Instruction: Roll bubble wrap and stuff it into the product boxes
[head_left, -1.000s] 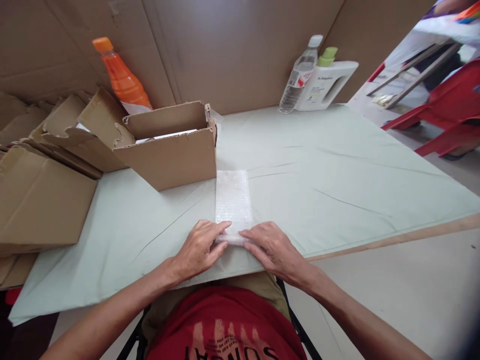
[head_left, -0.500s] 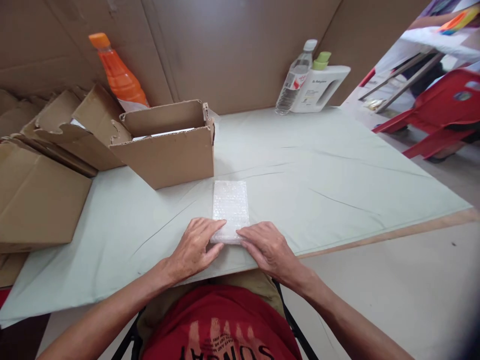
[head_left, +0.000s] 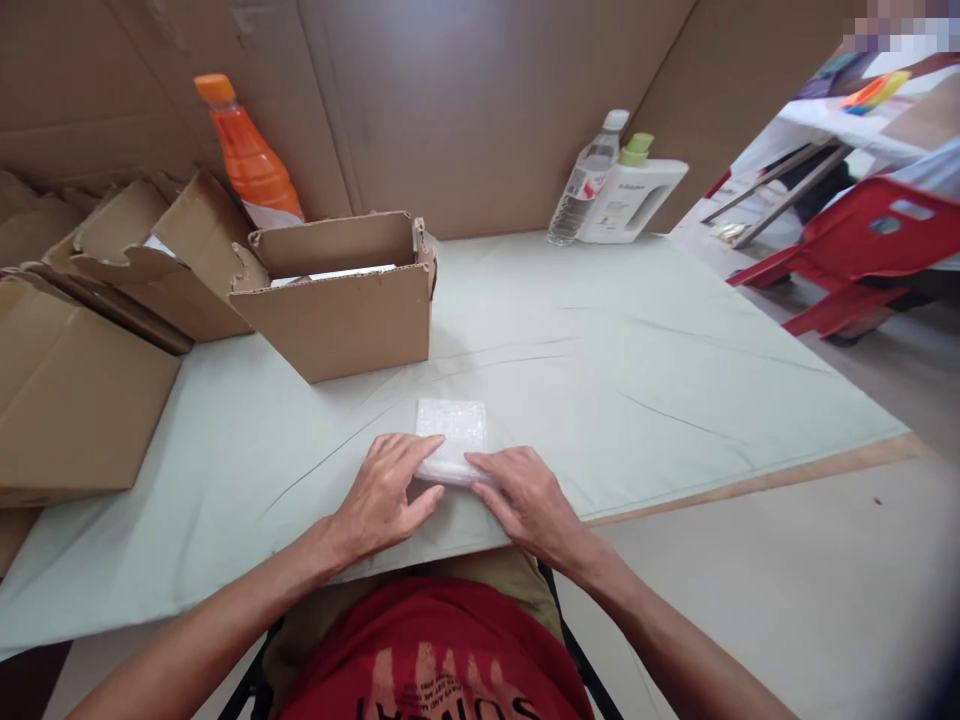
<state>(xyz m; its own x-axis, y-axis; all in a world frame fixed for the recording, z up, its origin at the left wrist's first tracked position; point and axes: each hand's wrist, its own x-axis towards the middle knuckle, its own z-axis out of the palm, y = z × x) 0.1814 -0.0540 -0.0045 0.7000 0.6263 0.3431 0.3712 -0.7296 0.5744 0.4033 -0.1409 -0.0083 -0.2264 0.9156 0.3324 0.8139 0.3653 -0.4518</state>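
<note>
A small piece of bubble wrap (head_left: 451, 422) lies on the table close to its front edge, with a thicker folded part along the near side. My left hand (head_left: 390, 487) grips the near left corner, index finger on top and thumb at the near edge. On the near right corner, my right hand (head_left: 525, 497) holds it the same way. Whether anything is inside the folded part, I cannot tell.
An opened cardboard box (head_left: 337, 325) stands beyond the wrap, with more boxes (head_left: 67, 390) at the left. Behind are an orange bottle (head_left: 255, 160), a clear water bottle (head_left: 583, 190) and a white jug (head_left: 634, 200). A red chair (head_left: 877, 245) and another person are at the right.
The flat part of the bubble wrap has become shorter, its far edge now nearer my hands. Both hands still grip the near corners. The camera view has shifted slightly.
</note>
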